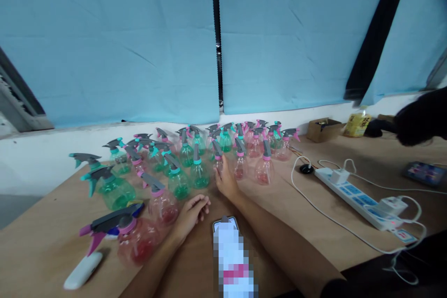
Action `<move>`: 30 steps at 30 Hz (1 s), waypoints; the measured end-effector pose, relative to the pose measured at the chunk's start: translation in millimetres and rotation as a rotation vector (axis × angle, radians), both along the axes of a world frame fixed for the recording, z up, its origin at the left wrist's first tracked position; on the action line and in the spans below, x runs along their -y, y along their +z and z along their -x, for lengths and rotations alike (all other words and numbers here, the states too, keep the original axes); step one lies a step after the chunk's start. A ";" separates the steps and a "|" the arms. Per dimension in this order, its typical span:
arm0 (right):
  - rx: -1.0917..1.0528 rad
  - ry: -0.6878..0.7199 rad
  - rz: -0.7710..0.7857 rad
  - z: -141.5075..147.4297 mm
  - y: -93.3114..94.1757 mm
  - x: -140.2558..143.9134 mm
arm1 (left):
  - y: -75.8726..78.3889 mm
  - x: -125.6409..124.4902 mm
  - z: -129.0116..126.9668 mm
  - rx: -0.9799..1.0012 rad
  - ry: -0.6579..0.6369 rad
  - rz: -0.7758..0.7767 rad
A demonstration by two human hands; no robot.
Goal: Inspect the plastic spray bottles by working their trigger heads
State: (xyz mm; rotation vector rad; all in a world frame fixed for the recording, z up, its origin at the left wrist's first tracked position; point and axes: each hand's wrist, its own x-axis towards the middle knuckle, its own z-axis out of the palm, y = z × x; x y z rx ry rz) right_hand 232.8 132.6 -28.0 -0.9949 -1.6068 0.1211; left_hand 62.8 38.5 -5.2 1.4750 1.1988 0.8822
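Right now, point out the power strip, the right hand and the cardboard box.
power strip (363, 200): head view, on its white top face.
right hand (226, 181): head view, back of the hand by the pink bottles.
cardboard box (324, 131): head view, its front wall.

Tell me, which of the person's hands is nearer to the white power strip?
The right hand. It reaches among the spray bottles, left of the power strip. The left hand rests on the table, farther left still.
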 end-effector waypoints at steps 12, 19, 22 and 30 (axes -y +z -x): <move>-0.049 0.023 -0.005 -2.3 0.0 8.4 | -1.4 -1.1 1.8 -0.009 -0.012 -0.018; -0.186 -0.130 -0.202 -17.3 15.3 36.4 | -1.5 0.1 1.2 -0.006 -0.011 -0.014; -0.114 -0.130 -0.260 -37.8 21.8 41.0 | 1.9 2.0 -1.8 -0.020 -0.001 -0.010; -0.321 -0.224 -0.087 -64.6 20.9 18.9 | 6.8 3.2 -4.9 -0.026 -0.009 -0.021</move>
